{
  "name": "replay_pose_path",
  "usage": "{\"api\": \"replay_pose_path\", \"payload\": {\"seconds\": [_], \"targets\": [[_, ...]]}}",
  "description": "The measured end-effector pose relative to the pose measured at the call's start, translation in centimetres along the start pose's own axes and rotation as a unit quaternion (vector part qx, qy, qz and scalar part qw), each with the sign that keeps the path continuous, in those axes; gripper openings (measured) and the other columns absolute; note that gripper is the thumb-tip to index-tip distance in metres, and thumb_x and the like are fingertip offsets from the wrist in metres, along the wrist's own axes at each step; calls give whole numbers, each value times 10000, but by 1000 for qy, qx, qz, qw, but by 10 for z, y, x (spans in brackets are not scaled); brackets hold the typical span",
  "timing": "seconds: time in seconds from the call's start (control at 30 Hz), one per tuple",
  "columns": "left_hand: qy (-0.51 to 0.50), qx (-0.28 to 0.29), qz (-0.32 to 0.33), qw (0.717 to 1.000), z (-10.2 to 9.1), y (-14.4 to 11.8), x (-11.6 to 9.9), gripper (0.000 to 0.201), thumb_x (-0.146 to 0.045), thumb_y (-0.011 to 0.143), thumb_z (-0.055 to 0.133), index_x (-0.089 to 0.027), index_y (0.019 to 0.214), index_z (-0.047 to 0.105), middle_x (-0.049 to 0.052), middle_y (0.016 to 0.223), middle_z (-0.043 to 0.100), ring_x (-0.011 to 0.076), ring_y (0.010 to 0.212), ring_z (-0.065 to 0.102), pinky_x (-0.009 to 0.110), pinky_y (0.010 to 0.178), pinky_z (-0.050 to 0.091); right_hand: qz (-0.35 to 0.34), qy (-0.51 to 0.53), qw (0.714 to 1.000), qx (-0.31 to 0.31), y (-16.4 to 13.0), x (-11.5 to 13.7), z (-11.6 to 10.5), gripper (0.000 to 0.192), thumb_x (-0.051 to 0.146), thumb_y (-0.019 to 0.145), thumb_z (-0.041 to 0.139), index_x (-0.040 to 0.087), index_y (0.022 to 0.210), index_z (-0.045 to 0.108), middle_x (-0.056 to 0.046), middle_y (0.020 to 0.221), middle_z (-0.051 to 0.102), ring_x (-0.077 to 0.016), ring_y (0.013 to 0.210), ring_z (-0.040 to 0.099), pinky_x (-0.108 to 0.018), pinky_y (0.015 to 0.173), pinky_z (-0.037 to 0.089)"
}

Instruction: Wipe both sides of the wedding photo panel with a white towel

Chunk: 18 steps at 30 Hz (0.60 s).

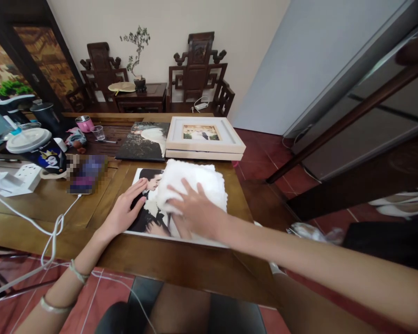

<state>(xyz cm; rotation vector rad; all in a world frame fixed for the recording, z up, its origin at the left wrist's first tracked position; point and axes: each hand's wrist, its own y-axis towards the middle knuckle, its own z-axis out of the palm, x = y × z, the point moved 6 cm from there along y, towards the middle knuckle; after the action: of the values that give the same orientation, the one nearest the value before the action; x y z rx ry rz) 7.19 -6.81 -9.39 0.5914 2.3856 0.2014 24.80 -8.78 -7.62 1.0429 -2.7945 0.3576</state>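
A large photo print (152, 208) of people lies flat near the table's front edge. My left hand (127, 206) rests flat on its left side, fingers stretched out, holding nothing. A white fluffy cloth (205, 178) covers much of the right part of the photo. On top of the cloth, my right hand (198, 208) is laid palm down with its fingers spread, slightly blurred. The cloth hides what is beneath it.
Behind the photo are a dark picture panel (139, 141) and stacked white frames (226, 134). At left on the wooden table (107, 181) stand a lidded cup (43, 150), a phone (88, 174) with a white cable (57, 227), and a pink mug (85, 124).
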Motion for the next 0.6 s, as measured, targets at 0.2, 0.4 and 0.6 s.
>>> {"api": "replay_pose_path", "payload": {"seconds": [0.2, 0.4, 0.6], "targets": [[-6, 10, -2, 1000, 2, 0, 1, 474, -351, 975, 377, -133, 1380, 493, 101, 1477, 448, 218, 1402, 360, 430, 1187, 256, -123, 62, 984, 108, -62, 81, 25, 570, 111, 730, 619, 229, 1286, 579, -89, 1578, 193, -500, 1398, 15, -788, 1036, 104], [-6, 16, -1, 1000, 2, 0, 2, 477, -336, 983, 328, -122, 1374, 497, 106, 1483, 437, 208, 1407, 350, 425, 1192, 242, -102, 41, 992, 58, -35, 55, 6, 662, -1, 727, 487, 216, 1352, 517, -75, 1562, 275, -439, 1421, 125, -736, 1054, 207], [-7, 11, 10, 1000, 2, -1, 4, 465, -333, 979, 349, -131, 1367, 509, 104, 1483, 438, 216, 1408, 349, 433, 1190, 241, -77, -11, 996, -41, 30, -3, -21, 580, -6, 790, 456, 183, 1337, 502, -90, 1546, 322, -408, 1422, 166, -689, 1053, 260]]}}
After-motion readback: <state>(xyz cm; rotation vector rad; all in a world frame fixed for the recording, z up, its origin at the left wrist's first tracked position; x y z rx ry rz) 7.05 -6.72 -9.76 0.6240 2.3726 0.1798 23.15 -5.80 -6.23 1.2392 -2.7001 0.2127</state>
